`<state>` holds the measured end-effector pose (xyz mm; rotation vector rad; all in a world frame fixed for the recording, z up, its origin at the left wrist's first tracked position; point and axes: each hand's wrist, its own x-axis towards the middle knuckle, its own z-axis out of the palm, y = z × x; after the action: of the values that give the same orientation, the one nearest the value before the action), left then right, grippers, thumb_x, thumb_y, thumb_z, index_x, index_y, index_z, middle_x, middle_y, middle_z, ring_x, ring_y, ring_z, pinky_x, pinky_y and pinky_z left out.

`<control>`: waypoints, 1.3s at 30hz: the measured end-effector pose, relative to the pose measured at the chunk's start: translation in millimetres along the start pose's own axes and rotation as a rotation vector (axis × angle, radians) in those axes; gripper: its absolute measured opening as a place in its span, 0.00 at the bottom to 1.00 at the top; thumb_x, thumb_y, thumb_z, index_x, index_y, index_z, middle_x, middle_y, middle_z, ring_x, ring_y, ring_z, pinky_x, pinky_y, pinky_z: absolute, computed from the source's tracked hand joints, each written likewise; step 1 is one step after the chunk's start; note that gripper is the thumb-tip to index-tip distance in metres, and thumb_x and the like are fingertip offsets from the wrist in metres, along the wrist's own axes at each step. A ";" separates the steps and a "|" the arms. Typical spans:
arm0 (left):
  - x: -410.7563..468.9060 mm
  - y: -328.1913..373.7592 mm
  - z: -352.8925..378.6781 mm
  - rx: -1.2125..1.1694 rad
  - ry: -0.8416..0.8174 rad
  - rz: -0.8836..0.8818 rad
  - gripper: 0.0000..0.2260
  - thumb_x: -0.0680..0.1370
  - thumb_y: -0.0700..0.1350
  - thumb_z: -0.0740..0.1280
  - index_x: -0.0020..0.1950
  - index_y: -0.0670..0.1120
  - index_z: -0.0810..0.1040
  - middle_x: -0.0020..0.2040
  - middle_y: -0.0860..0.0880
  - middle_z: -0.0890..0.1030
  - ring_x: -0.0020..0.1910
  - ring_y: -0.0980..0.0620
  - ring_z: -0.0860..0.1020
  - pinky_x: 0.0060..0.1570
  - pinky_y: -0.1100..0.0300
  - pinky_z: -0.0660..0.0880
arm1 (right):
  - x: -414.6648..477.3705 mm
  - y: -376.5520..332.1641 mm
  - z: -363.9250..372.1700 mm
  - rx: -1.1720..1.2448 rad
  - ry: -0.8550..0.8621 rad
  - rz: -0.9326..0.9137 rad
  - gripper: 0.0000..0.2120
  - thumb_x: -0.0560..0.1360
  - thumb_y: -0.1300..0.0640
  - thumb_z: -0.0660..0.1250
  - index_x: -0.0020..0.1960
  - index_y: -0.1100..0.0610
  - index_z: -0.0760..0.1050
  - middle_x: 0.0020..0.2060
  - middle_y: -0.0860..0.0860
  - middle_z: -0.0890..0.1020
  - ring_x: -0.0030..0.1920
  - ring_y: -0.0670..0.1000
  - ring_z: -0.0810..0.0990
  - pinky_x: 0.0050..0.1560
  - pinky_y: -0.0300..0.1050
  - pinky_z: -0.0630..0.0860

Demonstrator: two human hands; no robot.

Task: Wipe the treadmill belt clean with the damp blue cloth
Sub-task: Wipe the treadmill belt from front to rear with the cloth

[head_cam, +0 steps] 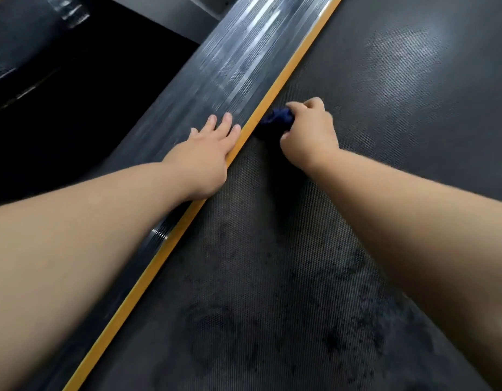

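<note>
Cloth: the blue cloth (276, 119) lay bunched on the treadmill belt (385, 136) at its left edge, touching the yellow edge strip (272, 88), just above frame centre toward 12 o'clock.
Right hand: the right hand (309, 134) gripped the cloth, fingers curled over it and pressing it down onto the belt.
Left hand: the left hand (207, 153) lay flat, fingers straight and slightly spread, holding nothing, braced on the ribbed side rail (238, 60) at 10 o'clock from the cloth.
Progress: wiping looked to be mid-way; blotchy dark patches marked the belt toward 6 o'clock, though damp or dirt could not be told.
Left to do: the belt toward 1 and 3 o'clock probably needed passes.
Surroundings: dark floor (74, 108) lay at 9 o'clock beyond the rail.
Obstacles: nothing lay on the belt; the raised strip bounded the stroke leftward.
</note>
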<state>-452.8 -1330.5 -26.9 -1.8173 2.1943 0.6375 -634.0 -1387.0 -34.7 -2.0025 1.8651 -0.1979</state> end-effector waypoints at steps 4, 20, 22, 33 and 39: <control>-1.2 0.9 -2.9 -0.005 -0.012 -0.010 0.29 0.81 0.39 0.52 0.78 0.51 0.43 0.78 0.53 0.39 0.76 0.40 0.43 0.71 0.40 0.56 | -30.7 -17.0 12.8 -0.097 -0.025 -0.157 0.20 0.75 0.47 0.62 0.66 0.48 0.73 0.66 0.51 0.68 0.61 0.60 0.64 0.63 0.48 0.64; -2.2 4.7 -11.3 0.000 -0.017 0.007 0.28 0.81 0.38 0.51 0.78 0.48 0.43 0.78 0.51 0.39 0.77 0.45 0.41 0.75 0.46 0.50 | 5.1 5.8 -26.1 -0.240 -0.337 -0.440 0.27 0.67 0.47 0.70 0.64 0.49 0.70 0.63 0.49 0.75 0.61 0.55 0.75 0.58 0.48 0.74; -2.2 3.3 -9.2 -0.003 -0.003 0.006 0.27 0.81 0.38 0.50 0.78 0.49 0.44 0.78 0.51 0.39 0.77 0.44 0.41 0.74 0.45 0.51 | 12.6 10.7 -29.0 -0.177 -0.301 -0.335 0.24 0.69 0.46 0.69 0.64 0.51 0.72 0.59 0.52 0.78 0.58 0.56 0.75 0.54 0.43 0.71; -3.1 3.2 -0.6 0.007 0.065 0.013 0.26 0.81 0.40 0.51 0.78 0.48 0.45 0.78 0.51 0.41 0.77 0.42 0.43 0.73 0.43 0.53 | -32.8 -12.6 12.7 -0.056 -0.175 -0.420 0.18 0.72 0.53 0.66 0.60 0.57 0.74 0.59 0.55 0.73 0.58 0.58 0.75 0.57 0.49 0.73; -5.9 2.9 1.2 -0.005 0.078 0.014 0.26 0.81 0.39 0.51 0.78 0.47 0.46 0.78 0.52 0.42 0.77 0.45 0.44 0.74 0.45 0.52 | -35.4 -24.8 24.4 -0.052 -0.063 -0.228 0.18 0.73 0.52 0.66 0.60 0.57 0.72 0.61 0.55 0.71 0.57 0.60 0.74 0.55 0.50 0.71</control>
<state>-454.5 -1324.4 -24.8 -1.8616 2.2584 0.5850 -605.8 -1346.9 -41.9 -2.2293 1.6182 -0.1489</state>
